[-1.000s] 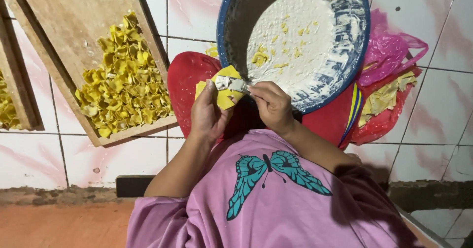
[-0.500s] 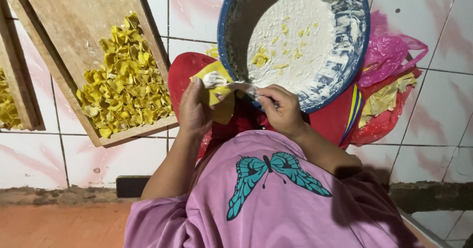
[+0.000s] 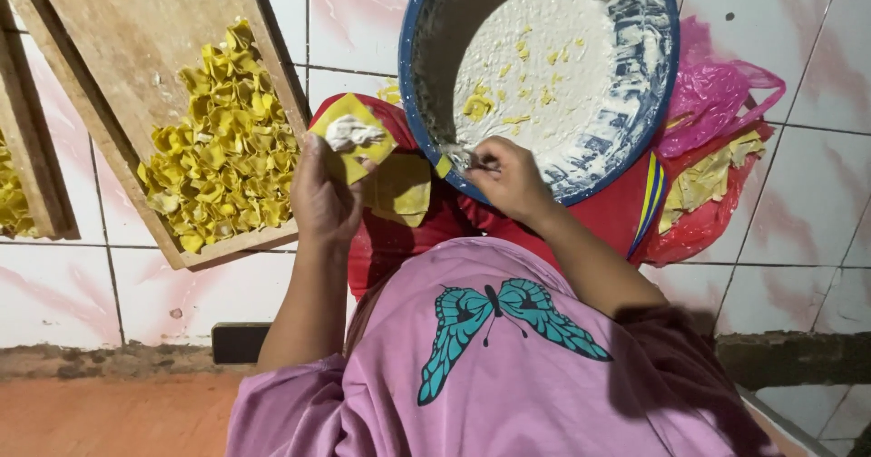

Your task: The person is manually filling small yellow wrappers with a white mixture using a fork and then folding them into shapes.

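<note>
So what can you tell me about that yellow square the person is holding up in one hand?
The yellow wrapper is a thin, soft-looking square of dough, held tilted like a diamond on the fingers of the left hand. A small lump of whitish filling sits near its middle. It is still open and unfolded, raised beside the blue bowl, above a red surface.

The picture's top edge is cutting off the blue basin (image 3: 413, 49); the right hand (image 3: 508, 177) is hiding its utensil.

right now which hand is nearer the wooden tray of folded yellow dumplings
Left. The left hand, holding a yellow wrapper with white filling, is just beside the wooden tray; the right hand is farther off, at the blue bowl.
</note>
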